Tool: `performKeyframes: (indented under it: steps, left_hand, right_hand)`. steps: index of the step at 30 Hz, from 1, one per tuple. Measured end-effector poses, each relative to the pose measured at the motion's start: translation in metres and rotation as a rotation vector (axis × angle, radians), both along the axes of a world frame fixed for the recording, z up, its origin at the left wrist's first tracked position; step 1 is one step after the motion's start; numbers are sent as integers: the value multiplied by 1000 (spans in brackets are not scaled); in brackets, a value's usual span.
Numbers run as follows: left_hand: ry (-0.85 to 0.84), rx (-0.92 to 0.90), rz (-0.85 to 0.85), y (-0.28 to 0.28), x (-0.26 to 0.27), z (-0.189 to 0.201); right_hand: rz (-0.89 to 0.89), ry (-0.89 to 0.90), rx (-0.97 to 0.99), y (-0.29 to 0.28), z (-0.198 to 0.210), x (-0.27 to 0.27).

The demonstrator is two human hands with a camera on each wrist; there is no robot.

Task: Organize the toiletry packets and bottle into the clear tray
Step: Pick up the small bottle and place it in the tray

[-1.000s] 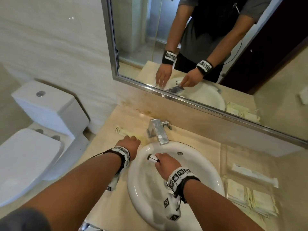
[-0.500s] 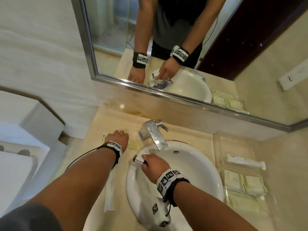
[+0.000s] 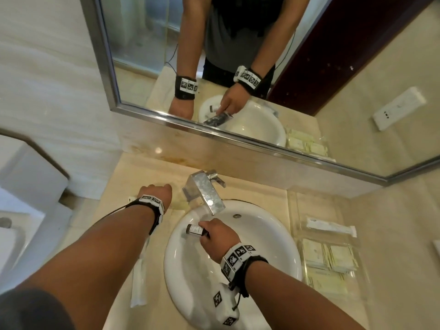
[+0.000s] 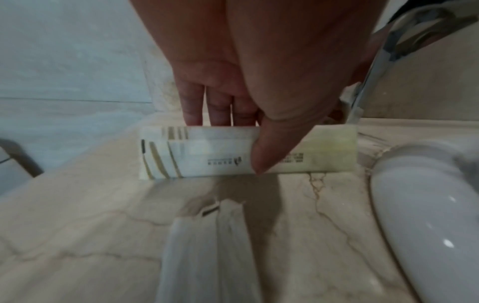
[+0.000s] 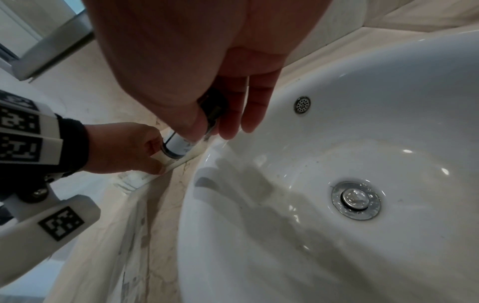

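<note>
My left hand (image 3: 158, 194) (image 4: 249, 131) pinches a long cream toiletry packet (image 4: 233, 151) standing on edge on the marble counter left of the faucet, thumb in front and fingers behind. My right hand (image 3: 215, 236) (image 5: 207, 114) grips a small dark bottle (image 3: 195, 230) (image 5: 178, 144) with a white label, held sideways over the sink's left rim. A white plastic-wrapped packet (image 3: 140, 277) (image 4: 207, 246) lies on the counter left of the sink. The clear tray (image 3: 295, 206) sits at the right with several cream packets (image 3: 328, 257) and a long white packet (image 3: 331, 226) in it.
The white sink (image 3: 273, 225) fills the middle, with the chrome faucet (image 3: 204, 191) at its back edge. A mirror (image 3: 238, 67) runs above the counter. A toilet (image 3: 14, 210) stands at the left, beyond the counter's edge.
The right hand has shifted a little into the sink with the bottle. The left hand stays on the cream packet by the faucet. The head view has swung right.
</note>
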State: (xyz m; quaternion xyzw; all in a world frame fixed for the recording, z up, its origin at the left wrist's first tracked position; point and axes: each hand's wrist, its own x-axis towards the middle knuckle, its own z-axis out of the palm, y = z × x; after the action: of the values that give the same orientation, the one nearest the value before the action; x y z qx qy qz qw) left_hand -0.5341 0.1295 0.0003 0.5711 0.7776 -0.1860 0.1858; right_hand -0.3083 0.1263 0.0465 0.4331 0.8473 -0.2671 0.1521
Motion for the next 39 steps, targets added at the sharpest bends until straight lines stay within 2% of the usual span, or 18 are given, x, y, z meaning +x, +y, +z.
performKeyframes:
  steps: [4,9,15,20,25,32,35,39]
  left_hand:
    - [-20,50,-68,-8,12,8]
    - [-121,72,12,-30,33,21]
    - [-223,88,-48,-61,79,36]
    - [-343,129,-74,-61,148,67]
    - [-414,235,-97,-32,237,92]
    - [-460,277,-70,16,362,99]
    - [-529,266,-67,30,406,95]
    - [-541,207,-92,41,445,83]
  right_hand:
    - [-6,28,-3,-1,8,12]
    - [-9,67,11,-2,19,32]
    - [-9,94,29,4,29,87]
    - [-32,130,74,14,33,156]
    - [-62,118,102,33,35,244]
    - [-290,71,144,81,42,373]
    - [-353,60,130,90,39,411]
    - [-491,93,127,90,26,442]
